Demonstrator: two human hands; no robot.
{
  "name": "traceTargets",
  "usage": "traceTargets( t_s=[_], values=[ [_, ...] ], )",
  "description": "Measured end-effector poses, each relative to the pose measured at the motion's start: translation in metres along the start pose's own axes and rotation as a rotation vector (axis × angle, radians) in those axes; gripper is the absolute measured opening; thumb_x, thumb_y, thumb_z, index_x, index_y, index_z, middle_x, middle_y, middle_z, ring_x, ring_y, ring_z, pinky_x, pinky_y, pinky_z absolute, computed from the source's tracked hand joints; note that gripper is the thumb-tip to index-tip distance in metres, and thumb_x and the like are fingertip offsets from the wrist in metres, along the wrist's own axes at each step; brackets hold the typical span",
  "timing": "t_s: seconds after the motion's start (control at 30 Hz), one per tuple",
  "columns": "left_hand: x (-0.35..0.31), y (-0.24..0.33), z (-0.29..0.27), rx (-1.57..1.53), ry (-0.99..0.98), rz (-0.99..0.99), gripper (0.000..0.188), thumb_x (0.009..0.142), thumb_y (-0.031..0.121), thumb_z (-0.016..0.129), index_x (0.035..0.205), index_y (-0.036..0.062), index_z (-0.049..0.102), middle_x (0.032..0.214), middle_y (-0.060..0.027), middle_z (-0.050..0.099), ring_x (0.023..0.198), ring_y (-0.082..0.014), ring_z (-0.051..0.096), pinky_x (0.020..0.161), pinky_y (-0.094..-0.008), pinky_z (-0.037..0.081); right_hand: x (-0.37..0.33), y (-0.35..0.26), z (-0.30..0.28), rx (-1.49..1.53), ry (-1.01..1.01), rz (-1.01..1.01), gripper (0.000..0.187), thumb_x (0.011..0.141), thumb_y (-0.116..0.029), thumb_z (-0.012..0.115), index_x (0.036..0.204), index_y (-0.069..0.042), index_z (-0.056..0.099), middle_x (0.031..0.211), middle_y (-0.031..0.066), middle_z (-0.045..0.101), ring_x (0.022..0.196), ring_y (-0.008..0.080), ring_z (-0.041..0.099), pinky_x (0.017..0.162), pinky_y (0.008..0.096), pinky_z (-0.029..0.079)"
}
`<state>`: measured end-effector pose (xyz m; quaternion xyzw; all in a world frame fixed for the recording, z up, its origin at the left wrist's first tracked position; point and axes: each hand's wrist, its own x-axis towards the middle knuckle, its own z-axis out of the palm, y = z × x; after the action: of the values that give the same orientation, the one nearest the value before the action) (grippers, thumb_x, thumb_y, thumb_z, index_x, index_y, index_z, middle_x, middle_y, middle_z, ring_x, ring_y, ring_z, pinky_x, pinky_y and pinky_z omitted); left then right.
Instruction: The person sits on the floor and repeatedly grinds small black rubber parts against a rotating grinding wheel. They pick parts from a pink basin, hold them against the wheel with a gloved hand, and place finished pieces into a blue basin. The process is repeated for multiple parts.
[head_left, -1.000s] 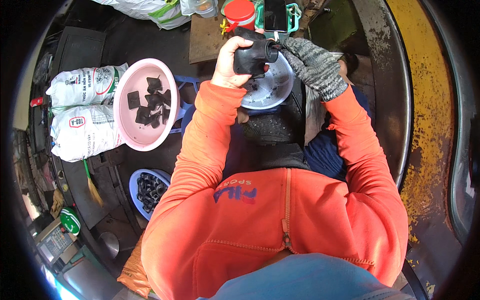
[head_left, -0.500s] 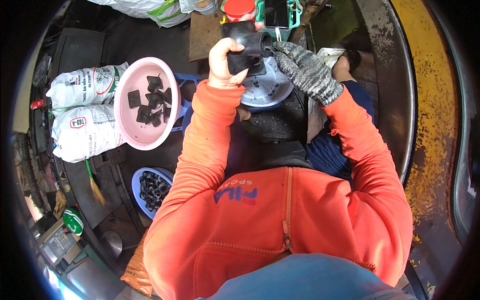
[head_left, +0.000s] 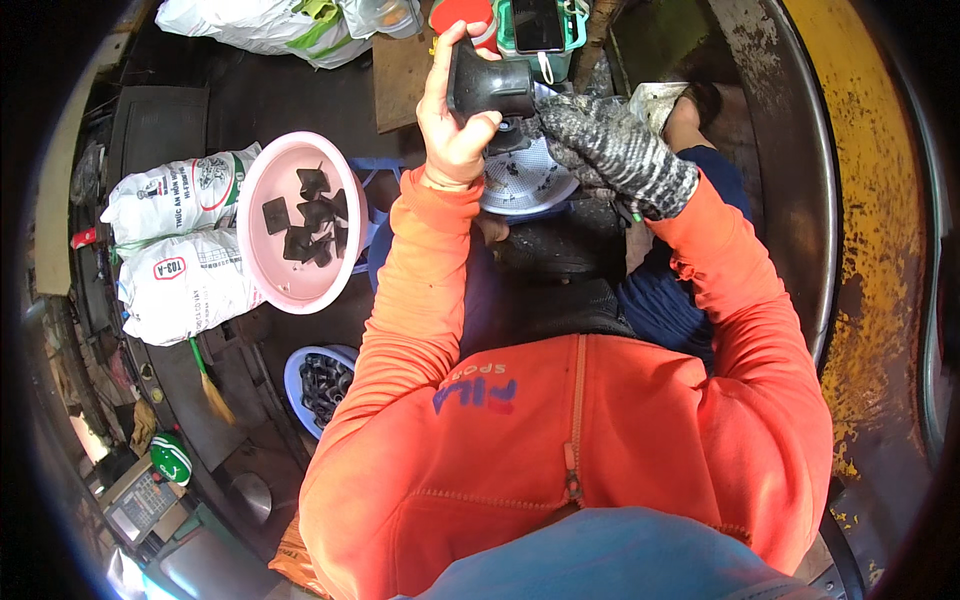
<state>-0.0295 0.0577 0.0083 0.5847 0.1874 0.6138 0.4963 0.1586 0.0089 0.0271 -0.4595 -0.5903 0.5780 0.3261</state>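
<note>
My bare left hand (head_left: 450,145) holds up a black flanged part (head_left: 497,88), with a square plate and a short round tube. The thumb lies below the part and the fingers rise along the back of its plate. In a grey knitted glove, my right hand (head_left: 620,150) is closed at the tube's open end. Its fingertips are partly hidden, and a small bit of green shows under the glove near the wrist; what it holds is unclear. Beneath both hands sits a white perforated basket (head_left: 525,185) with small dark scraps in it.
Several similar black parts (head_left: 318,215) lie in a pink basin (head_left: 249,235) at left. A blue basin (head_left: 292,385) below it holds small black pieces. White sacks (head_left: 185,285) stand beyond. A red-lidded jar (head_left: 462,14) and a phone (head_left: 537,25) on a green basket are at the top.
My left hand has turned the black part, so its tube now points right and its open end no longer faces me. The gloved hand has shifted slightly down beside it.
</note>
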Motion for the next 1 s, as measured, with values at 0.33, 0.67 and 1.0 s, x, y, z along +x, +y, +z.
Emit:
traceTargets(
  t_s=[0.33,0.67,1.0],
  values=[
    [-0.003,-0.02,-0.002,0.205,-0.101,0.274,0.093,0.073,0.023,0.07,0.148,0.0061,0.018,0.144,-0.0166,0.031,0.123,-0.0293,0.045,0.099,-0.0419,0.042,0.0,-0.016,-0.016,0.708,-0.223,0.366,0.031,0.09,-0.035,0.062,0.102,-0.006,0.064,0.07,-0.0006,0.06,0.045,0.0048,0.047,0.033,0.0179,0.028],
    [-0.005,-0.016,0.01,0.168,-0.064,0.165,0.109,0.068,0.015,0.075,0.15,0.0134,0.003,0.148,-0.0143,0.022,0.135,-0.0344,0.03,0.108,-0.0453,0.031,0.024,0.028,-0.014,0.784,0.029,0.001,0.035,0.09,-0.023,0.061,0.118,-0.003,0.06,0.107,0.0066,0.066,0.095,0.0142,0.062,0.081,0.0262,0.05],
    [-0.01,0.0,0.013,-0.696,-0.153,-0.403,0.09,0.089,0.067,0.037,0.15,0.008,0.006,0.149,-0.0089,0.028,0.134,-0.0263,0.034,0.11,-0.041,0.031,0.018,0.02,-0.023,-0.494,0.296,-0.546,0.032,0.084,-0.028,0.065,0.111,-0.011,0.064,0.11,0.0101,0.064,0.099,0.0201,0.063,0.08,0.0319,0.052]
  ],
)
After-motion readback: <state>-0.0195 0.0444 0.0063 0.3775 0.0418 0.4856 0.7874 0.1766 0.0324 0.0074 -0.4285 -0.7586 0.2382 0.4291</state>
